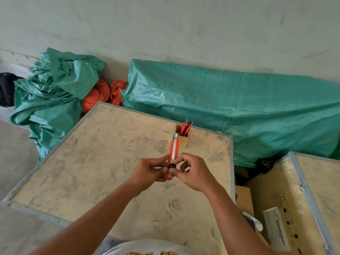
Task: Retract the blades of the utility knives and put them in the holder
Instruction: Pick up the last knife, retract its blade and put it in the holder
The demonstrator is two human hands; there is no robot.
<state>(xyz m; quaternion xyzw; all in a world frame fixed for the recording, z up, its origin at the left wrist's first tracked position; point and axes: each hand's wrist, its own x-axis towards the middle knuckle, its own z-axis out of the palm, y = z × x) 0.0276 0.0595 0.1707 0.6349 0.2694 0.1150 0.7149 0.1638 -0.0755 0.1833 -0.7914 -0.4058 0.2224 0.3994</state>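
Observation:
Both hands hold one red utility knife (173,151) above the plywood crate top (103,162), its metal tip pointing away toward the holder. My left hand (150,171) grips the rear of the handle from the left. My right hand (191,171) pinches the black slider knob at the knife's lower part between thumb and forefinger. A small square wooden holder (184,140) stands near the crate's far edge with several red and black knives (185,127) upright in it. Whether the blade sticks out of the metal tip is unclear.
A green tarp (239,111) covers a long bulk behind the crate; a crumpled green tarp (55,92) and orange cloth (103,94) lie at the far left. A second metal-edged plywood crate (294,199) stands at the right, with a gap between the two.

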